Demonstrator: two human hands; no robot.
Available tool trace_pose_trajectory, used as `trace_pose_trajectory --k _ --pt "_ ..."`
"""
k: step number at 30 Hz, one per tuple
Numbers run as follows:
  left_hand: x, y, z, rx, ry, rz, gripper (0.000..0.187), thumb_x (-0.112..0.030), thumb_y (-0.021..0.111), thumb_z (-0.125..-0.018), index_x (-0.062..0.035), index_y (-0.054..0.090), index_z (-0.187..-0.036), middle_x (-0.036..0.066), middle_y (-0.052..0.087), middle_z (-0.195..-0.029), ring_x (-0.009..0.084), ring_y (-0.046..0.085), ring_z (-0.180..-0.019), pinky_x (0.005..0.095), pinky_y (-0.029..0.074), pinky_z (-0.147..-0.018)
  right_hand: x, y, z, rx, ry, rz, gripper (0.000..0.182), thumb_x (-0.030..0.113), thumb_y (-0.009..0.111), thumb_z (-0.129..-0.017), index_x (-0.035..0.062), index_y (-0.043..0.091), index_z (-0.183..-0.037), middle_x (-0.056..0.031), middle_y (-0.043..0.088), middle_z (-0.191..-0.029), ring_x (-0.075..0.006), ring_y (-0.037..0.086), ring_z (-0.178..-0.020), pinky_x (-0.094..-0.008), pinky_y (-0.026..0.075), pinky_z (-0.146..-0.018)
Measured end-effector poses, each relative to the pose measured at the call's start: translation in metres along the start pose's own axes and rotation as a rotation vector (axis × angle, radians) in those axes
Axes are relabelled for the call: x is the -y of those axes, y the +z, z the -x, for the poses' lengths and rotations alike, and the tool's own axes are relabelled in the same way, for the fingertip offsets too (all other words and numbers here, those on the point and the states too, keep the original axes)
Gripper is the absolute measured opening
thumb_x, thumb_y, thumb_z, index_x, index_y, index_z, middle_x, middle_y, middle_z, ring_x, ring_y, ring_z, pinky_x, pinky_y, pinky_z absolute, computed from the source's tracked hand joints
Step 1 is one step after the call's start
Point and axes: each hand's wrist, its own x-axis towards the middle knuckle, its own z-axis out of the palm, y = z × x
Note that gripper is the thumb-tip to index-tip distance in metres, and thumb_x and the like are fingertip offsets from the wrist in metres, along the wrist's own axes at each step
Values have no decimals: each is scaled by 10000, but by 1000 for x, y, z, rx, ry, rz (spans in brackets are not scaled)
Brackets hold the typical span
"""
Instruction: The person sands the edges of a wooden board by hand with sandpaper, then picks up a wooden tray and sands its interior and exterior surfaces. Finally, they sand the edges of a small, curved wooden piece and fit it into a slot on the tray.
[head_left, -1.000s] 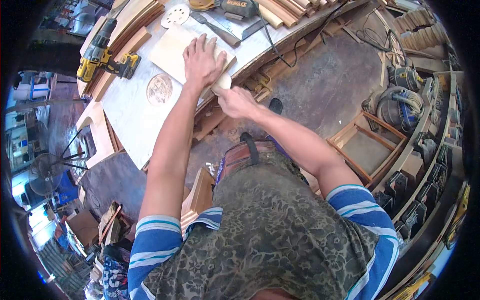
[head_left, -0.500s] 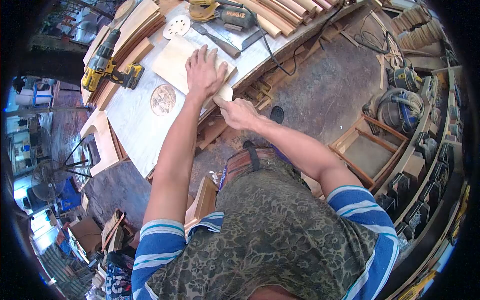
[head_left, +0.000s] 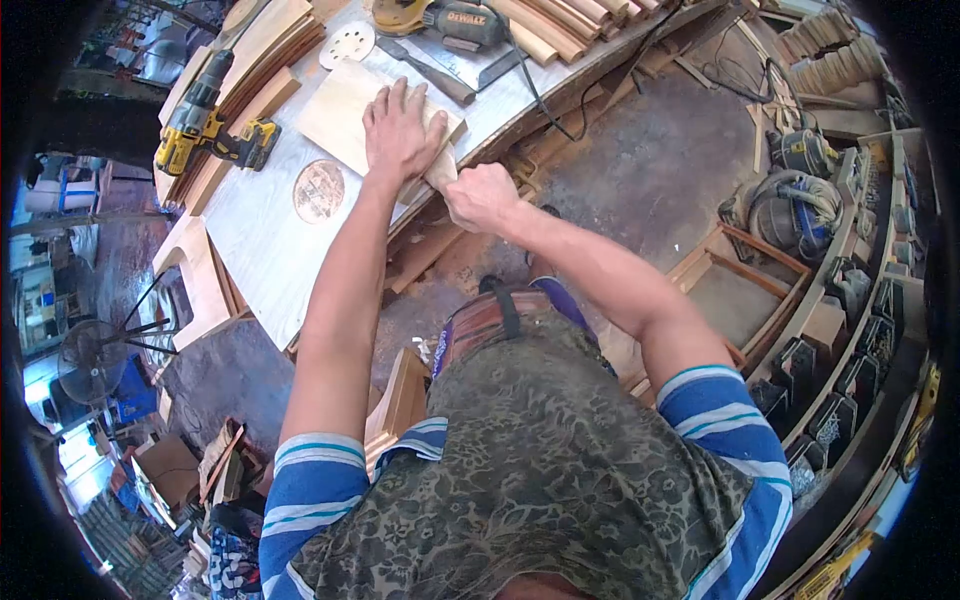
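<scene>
My left hand (head_left: pixel 402 132) lies spread over a pale wooden board (head_left: pixel 340 112) on the light worktable (head_left: pixel 250 235). At the board's near right corner, my right hand (head_left: pixel 482 197) is closed round a small pale piece, perhaps sandpaper or thin wood (head_left: pixel 441 170), pressed against the board's edge. Beyond the board lie a wood-handled chisel (head_left: pixel 440 77), a white perforated disc (head_left: pixel 347 45) and a yellow and black sander (head_left: pixel 455 22). A round brown patch (head_left: pixel 319 191) marks the tabletop left of my left forearm.
A yellow drill (head_left: pixel 205 130) rests by curved wooden pieces (head_left: pixel 262 50) at the left. Wooden strips (head_left: pixel 545 28) are stacked at the far side, near a black cable (head_left: pixel 535 95). A wooden frame (head_left: pixel 745 290) and a vacuum (head_left: pixel 795 215) stand on the floor at right.
My right hand has moved slightly up and to the right along the board's edge, with the small piece still in it. My left hand stays on the board, and the whole view has shifted slightly.
</scene>
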Motion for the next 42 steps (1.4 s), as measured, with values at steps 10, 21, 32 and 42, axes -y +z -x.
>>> trace_pose_trajectory --k 10,21,32,42 --pt "2 0 -2 33 -19 20 676 -531 503 -1015 -148 474 -1571 199 363 -1657 441 305 -1528 567 204 -1259 -1 -1 -8 71 11 -37 192 207 604 -870 104 761 -907 -183 755 -772 -355 773 -755 -481 601 -645" --pt "8 8 -2 -13 -7 11 707 -564 497 -1003 -147 476 -1573 189 360 -1659 406 287 -1545 567 177 -1265 -14 4 -11 -129 78 -55 263 227 598 -907 169 754 -1111 -201 745 -765 -394 755 -707 -509 589 -608" --pt "4 -2 -6 40 -25 -21 702 -565 492 -1015 -146 460 -1578 186 336 -1677 427 283 -1544 577 192 -1262 7 0 -4 -14 64 -38 272 218 570 -893 118 722 -1094 -189 757 -803 -376 768 -763 -514 599 -663" --pt "5 3 -2 25 -15 15 695 -561 517 -1000 -134 497 -1549 188 354 -1662 422 291 -1539 585 187 -1260 -1 -3 -9 -64 15 -87 190 206 610 -861 125 759 -946 -217 723 -742 -408 740 -689 -513 582 -610"
